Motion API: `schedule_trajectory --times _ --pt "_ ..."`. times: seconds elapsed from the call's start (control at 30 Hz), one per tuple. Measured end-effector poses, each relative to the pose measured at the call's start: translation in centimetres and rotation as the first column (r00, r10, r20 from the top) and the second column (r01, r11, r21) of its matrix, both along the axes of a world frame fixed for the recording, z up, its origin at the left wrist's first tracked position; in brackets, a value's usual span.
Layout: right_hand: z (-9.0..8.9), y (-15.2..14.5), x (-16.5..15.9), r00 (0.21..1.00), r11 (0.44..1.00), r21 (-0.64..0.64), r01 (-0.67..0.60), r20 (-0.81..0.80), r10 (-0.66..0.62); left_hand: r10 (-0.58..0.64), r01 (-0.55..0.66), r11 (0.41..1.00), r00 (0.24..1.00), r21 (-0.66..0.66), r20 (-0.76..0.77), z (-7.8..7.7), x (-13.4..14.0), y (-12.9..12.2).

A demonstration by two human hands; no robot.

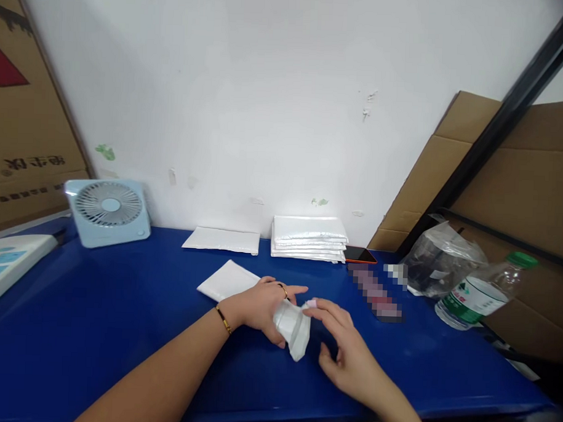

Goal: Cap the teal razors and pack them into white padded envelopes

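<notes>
A white padded envelope (230,280) lies slanted on the blue table, its near end sticking out past my left hand. My left hand (262,306) wears a ring and a bracelet and rests across the envelope's middle, thumb below and index finger stretched right, gripping it. The translucent white end (296,331) of the envelope stands up, bent and creased. At its upper corner, the fingertips of my right hand (339,345) touch the edge, with the thumb well apart from the fingers. Something pale pink shows at one fingertip, too small to make out.
A stack of white padded envelopes (308,236) and one single envelope (221,240) lie by the wall. A phone (360,255), a bagged dark object (439,259) and a water bottle (479,298) are right. A light blue fan (110,211) and white device (16,263) are left.
</notes>
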State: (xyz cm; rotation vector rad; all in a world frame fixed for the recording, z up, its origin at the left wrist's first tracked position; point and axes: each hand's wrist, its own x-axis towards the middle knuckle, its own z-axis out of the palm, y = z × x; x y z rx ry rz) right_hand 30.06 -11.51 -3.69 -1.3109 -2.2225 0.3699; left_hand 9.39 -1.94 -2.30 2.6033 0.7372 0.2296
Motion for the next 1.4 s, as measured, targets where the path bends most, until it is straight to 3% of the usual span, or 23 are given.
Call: schedule_trajectory --times 0.1,0.17,0.23,0.33,0.4,0.5,0.63,0.7,0.83,0.97,1.07,1.17,1.27,1.33,1.4 --pt "1.1 0.9 1.5 0.979 0.985 0.037 -0.168 0.125 0.162 -0.198 0.195 0.978 0.980 -0.067 -0.034 1.0 -0.1 -0.6" --pt "1.4 1.1 1.8 0.962 0.971 0.001 -0.240 0.133 0.237 -0.220 0.216 0.973 0.975 -0.086 -0.040 1.8 -0.5 -1.5" --pt "1.5 0.9 1.6 0.957 0.962 -0.045 -0.270 0.097 0.273 -0.136 0.131 0.986 0.990 -0.099 -0.041 2.7 -1.1 -2.9" --pt "1.6 0.5 1.0 0.957 0.954 -0.103 -0.283 0.038 0.288 0.092 -0.096 0.986 0.995 -0.139 -0.034 3.4 -2.1 -5.9" --pt "1.4 0.5 0.5 0.966 0.961 -0.111 -0.254 0.013 0.256 0.271 -0.274 0.950 0.962 -0.148 -0.040 2.9 -2.3 -7.9" --pt "0.6 0.8 -0.2 0.987 0.984 -0.089 -0.153 0.025 0.156 0.472 -0.472 0.873 0.881 -0.123 -0.030 0.8 -1.7 -9.5" --pt "-0.3 0.6 -1.0 0.996 0.996 0.087 -0.025 0.086 0.018 0.571 -0.571 0.820 0.821 -0.034 0.000 -1.4 -1.0 -9.5" --pt "-0.3 0.1 -1.3 0.987 0.969 0.228 -0.095 0.152 0.061 0.590 -0.589 0.807 0.807 -0.040 0.001 -1.5 -0.9 -9.2" --pt "-0.2 -0.9 -2.2 0.904 0.870 0.331 -0.365 0.350 0.246 0.590 -0.586 0.801 0.807 -0.123 -0.005 -1.0 -1.1 -8.1" --pt "-1.0 -0.7 -3.3 0.897 0.829 0.434 -0.352 0.410 0.167 0.558 -0.542 0.792 0.829 -0.282 -0.025 -1.0 -1.4 -6.1" --pt "-1.1 0.0 -3.9 0.883 0.787 0.494 -0.371 0.449 0.134 0.487 -0.454 0.729 0.870 -0.513 -0.078 -0.7 -1.6 -4.6" --pt "-0.3 0.8 -4.1 0.864 0.738 0.544 -0.400 0.491 0.107 0.452 -0.386 0.638 0.888 -0.666 -0.081 0.4 -1.6 -3.8" --pt "1.3 1.8 -3.5 0.848 0.696 0.580 -0.423 0.524 0.079 0.448 -0.266 0.617 0.892 -0.741 0.053 1.6 -1.8 -3.4" --pt "2.5 2.7 -2.7 0.873 0.702 0.600 -0.383 0.483 0.063 0.501 -0.174 0.642 0.832 -0.747 0.237 2.2 -2.1 -2.8" --pt "3.8 3.7 -1.8 0.936 0.754 0.606 -0.254 0.350 0.034 0.618 -0.189 0.691 0.654 -0.697 0.436 2.5 -2.9 -1.4"
